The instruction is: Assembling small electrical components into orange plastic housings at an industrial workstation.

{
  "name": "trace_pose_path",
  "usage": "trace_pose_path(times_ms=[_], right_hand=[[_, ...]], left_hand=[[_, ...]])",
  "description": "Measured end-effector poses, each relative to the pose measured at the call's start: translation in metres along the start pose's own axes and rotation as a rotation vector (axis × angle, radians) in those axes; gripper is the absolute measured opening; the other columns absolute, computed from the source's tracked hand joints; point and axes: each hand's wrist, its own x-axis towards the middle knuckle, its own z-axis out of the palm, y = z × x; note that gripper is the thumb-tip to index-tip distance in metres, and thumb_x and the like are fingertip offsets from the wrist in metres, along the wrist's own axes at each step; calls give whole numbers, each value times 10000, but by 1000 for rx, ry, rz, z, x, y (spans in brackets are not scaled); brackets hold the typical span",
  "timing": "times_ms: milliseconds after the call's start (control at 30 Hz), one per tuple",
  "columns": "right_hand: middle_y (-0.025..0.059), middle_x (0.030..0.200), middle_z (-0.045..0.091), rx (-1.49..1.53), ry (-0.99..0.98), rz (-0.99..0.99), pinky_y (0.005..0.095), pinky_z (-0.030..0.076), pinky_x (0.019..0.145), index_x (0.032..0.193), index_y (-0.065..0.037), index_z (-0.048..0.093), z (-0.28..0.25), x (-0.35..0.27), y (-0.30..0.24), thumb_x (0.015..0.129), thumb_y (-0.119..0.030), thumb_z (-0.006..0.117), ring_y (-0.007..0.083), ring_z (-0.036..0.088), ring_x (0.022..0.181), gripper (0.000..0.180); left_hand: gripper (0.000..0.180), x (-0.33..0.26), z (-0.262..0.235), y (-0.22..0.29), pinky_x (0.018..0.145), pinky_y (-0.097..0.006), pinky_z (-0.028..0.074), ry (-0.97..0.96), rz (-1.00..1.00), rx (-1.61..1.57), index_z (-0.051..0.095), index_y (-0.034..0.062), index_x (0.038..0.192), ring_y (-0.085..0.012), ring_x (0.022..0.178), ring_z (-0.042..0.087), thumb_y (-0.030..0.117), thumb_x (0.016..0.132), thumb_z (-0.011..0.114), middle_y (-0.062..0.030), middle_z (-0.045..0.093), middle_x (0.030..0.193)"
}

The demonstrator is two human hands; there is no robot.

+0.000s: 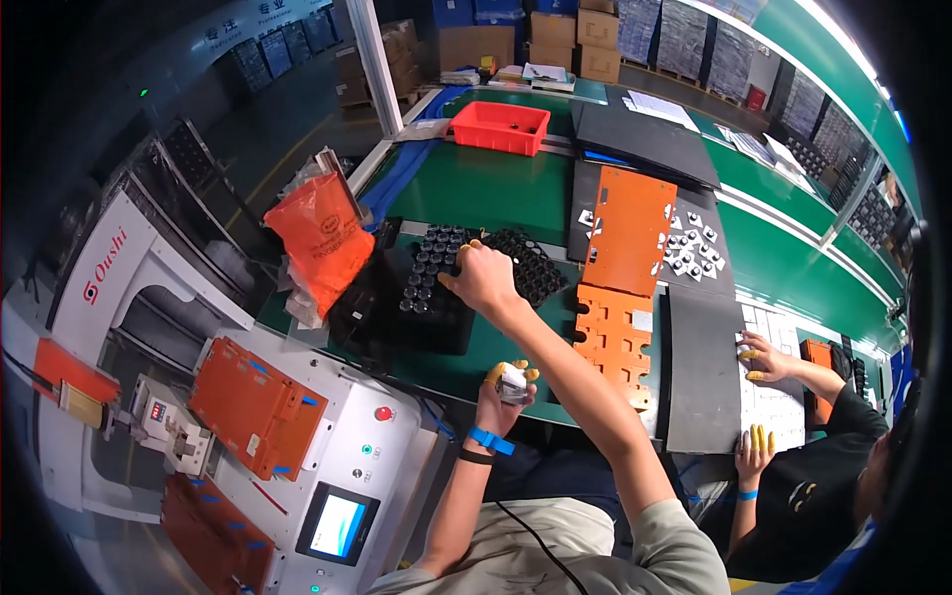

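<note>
My right hand (484,278) reaches over a black tray (436,327) set with rows of small round glassy parts (424,270). Its fingers are bent in at the tray's right side; what they pinch, if anything, is hidden. Closer to my body, my left hand (504,397) is closed around a small white-and-clear part (513,383). Yellow covers sit on fingertips of both hands, and the left wrist wears a blue band. Right of my right hand lies a black tray (540,273) with round pockets.
At left stands a white machine (367,486) with orange fixtures (258,409). An orange bag (319,233) hangs beside the bench. Farther back is a red bin (501,127). Orange plates (631,233) lie right, near white pieces (694,248). A co-worker's hands (759,397) rest on white sheets.
</note>
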Motion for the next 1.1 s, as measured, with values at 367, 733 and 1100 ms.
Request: trace_pose_path(times_ms=[367, 733, 1100], right_hand=[[194, 871, 697, 516, 71, 259, 440, 547, 735, 892, 18, 673, -59, -41, 1, 725, -241, 770, 364, 691, 798, 323], [-20, 852, 597, 1173, -48, 481, 221, 469, 687, 1010, -4, 630, -110, -174, 56, 834, -24, 724, 44, 548, 765, 201], [30, 896, 677, 1168, -121, 696, 236, 502, 717, 1041, 50, 640, -112, -185, 61, 858, -75, 768, 67, 602, 795, 256]], left_hand=[[372, 16, -12, 13, 785, -409, 590, -257, -4, 48, 609, 66, 1208, -275, 917, 694, 376, 1019, 529, -106, 688, 1093], [611, -24, 51, 14, 704, -262, 467, -399, 263, 286, 511, -5, 1387, -118, 805, 586, 363, 933, 689, -56, 658, 1081], [596, -27, 68, 0, 901, -270, 512, -261, 775, 678, 595, 13, 1332, -143, 1029, 632, 65, 789, 836, -85, 642, 1260]])
